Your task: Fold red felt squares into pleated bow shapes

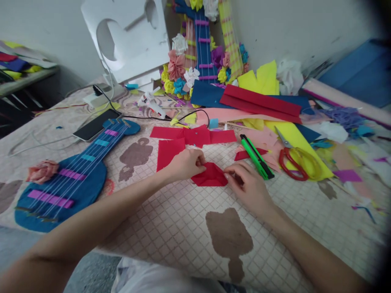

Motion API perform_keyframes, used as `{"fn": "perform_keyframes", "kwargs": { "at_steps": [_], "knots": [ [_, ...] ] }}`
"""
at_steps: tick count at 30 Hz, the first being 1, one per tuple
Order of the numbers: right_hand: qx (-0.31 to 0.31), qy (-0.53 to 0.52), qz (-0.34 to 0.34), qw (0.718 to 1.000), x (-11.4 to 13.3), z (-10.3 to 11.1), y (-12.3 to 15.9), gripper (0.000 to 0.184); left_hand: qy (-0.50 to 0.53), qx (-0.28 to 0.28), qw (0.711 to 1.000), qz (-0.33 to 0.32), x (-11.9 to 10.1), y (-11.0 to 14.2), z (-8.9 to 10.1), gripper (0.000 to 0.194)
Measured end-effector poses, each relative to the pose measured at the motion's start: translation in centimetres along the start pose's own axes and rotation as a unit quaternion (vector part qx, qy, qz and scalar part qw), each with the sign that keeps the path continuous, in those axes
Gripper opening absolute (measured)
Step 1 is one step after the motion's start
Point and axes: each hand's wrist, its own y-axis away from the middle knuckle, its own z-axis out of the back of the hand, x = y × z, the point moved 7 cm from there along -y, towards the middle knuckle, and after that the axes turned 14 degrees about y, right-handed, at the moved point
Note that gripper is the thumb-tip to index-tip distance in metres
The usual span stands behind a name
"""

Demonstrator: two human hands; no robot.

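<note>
A folded piece of red crepe paper (210, 176) lies on the tablecloth between my two hands. My left hand (188, 163) is closed on its upper left edge, thumb and fingers pinched together. At its right corner, my right hand (246, 181) pinches the paper between thumb and fingertips. A flat red square (168, 152) lies partly behind my left hand, and more red pieces (195, 135) stretch out just beyond it. A green box cutter (257, 156) rests to the right, close to my right hand, with red-and-yellow-handled scissors (295, 162) farther right.
A blue paper guitar (70, 175) with a pink flower lies at left beside a phone (97, 125). A glue gun (152, 106) and its cord are at the back. Coloured paper sheets (259, 101) and scraps crowd the right. Flower-decorated guitars (203, 44) lean against the wall.
</note>
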Motion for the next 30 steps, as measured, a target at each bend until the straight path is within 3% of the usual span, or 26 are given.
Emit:
{"fn": "perform_keyframes", "kwargs": {
  "at_steps": [3, 5, 8, 10, 12, 14, 17, 21, 24, 27, 30],
  "knots": [
    [-0.051, -0.001, 0.013, 0.999, 0.5, 1.1, 0.1, 0.008, 0.047, -0.044, 0.998, 0.007, 0.1, 0.5, 0.5, 0.008],
    [-0.064, -0.006, 0.046, 0.997, 1.5, 1.4, 0.3, 0.007, 0.131, -0.067, 0.987, 0.056, 0.7, 1.2, 0.3, 0.011],
    [-0.044, 0.001, 0.101, 0.994, 3.3, 0.9, 0.6, 0.009, 0.341, -0.054, 0.924, 0.166, 1.6, 2.6, -1.7, 0.013],
    [-0.018, 0.028, 0.111, 0.993, 4.0, 0.2, 0.7, 0.016, 0.447, -0.055, 0.873, 0.189, 1.3, 3.3, -2.9, 0.014],
    [-0.003, 0.064, 0.105, 0.992, 4.3, -0.5, 0.7, 0.018, 0.490, -0.056, 0.850, 0.185, 0.9, 3.9, -3.5, 0.016],
    [-0.002, 0.094, 0.101, 0.990, 4.3, -0.8, 0.8, 0.012, 0.469, -0.061, 0.865, 0.169, 0.7, 4.4, -3.4, 0.016],
    [0.008, 0.118, 0.121, 0.986, 4.1, -1.0, 1.0, 0.007, 0.363, -0.049, 0.924, 0.112, 0.4, 4.9, -2.5, 0.019],
    [0.031, 0.113, 0.148, 0.982, 3.7, -1.0, 1.2, 0.015, 0.112, -0.076, 0.990, -0.029, -0.7, 4.9, -0.3, 0.025],
    [0.030, 0.093, 0.155, 0.983, 3.4, -0.8, 1.4, 0.019, -0.057, -0.097, 0.983, -0.143, -1.7, 4.2, 0.4, 0.032],
    [0.005, 0.061, 0.163, 0.985, 3.1, -0.3, 1.4, 0.020, -0.079, -0.054, 0.968, -0.233, -2.1, 3.1, 0.0, 0.035],
    [-0.024, 0.034, 0.166, 0.985, 2.6, 0.3, 1.4, 0.021, -0.087, -0.015, 0.956, -0.280, -2.3, 2.6, -0.4, 0.038]
  ]
}}
